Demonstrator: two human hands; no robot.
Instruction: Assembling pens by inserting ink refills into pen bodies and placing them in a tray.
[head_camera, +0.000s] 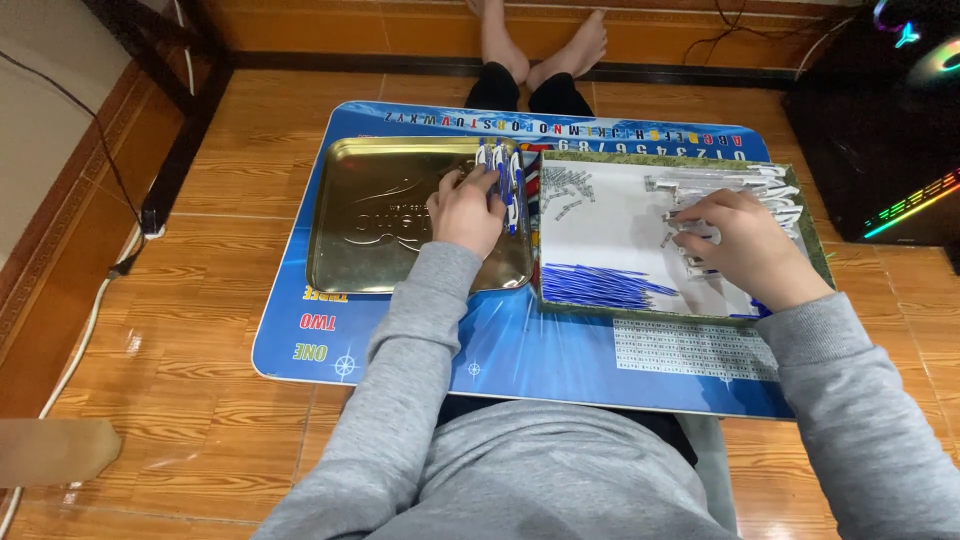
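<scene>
Looking down, I see my left hand closed around a bunch of blue and white plastic pens over the shiny gold metal tray, so I think more parts get picked next, with my right hand curled on white pen parts in the flat white box.
</scene>
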